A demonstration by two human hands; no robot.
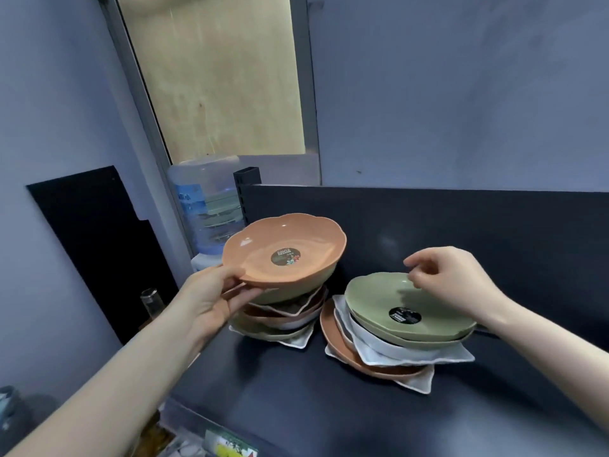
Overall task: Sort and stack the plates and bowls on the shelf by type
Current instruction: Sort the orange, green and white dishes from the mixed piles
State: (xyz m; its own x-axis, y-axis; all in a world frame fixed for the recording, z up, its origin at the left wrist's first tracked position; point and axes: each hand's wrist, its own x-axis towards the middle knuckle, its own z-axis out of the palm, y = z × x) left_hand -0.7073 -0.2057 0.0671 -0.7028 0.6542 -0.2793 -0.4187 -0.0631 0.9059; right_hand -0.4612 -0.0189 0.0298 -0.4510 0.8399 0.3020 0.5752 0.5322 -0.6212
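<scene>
Orange bowl (290,239), gripped by the left hand (214,298), may be knocked against the uneven stack (283,319) at the shelf's (296,390) left edge; the right hand (454,282) seems empty, loosely curled.

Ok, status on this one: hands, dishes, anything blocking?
Left hand grips orange bowl by near rim, atop left stack. Right hand loosely curled, holding nothing, over green bowl on right stack. Both stacks mixed: round bowls, square plates.

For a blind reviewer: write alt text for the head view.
A person's left hand holds an orange scalloped bowl by its rim above a mixed stack of dishes on a dark shelf. The right hand hovers, holding nothing, over a green bowl topping a second mixed stack.
</scene>
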